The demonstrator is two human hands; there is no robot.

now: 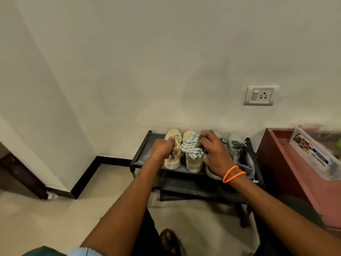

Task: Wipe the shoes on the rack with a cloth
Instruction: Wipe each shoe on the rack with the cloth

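Over the rack [140, 154], the left hand [163, 149] curled around a yellow shoe [173, 145]. The right hand [214, 152] clutched a striped cloth [191, 149] against the neighbouring shoe [192, 163]. No writing was readable.

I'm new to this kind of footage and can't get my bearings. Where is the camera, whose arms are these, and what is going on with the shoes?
There is no machine here: the one camera sits on a person's head, looking down their own arms. A black rack by the wall carries two yellow shoes and two grey-green ones. The left hand grips the left yellow shoe. The right hand, with an orange bracelet on its wrist, holds a striped cloth against the second yellow shoe. A grey-green shoe waits to the right.
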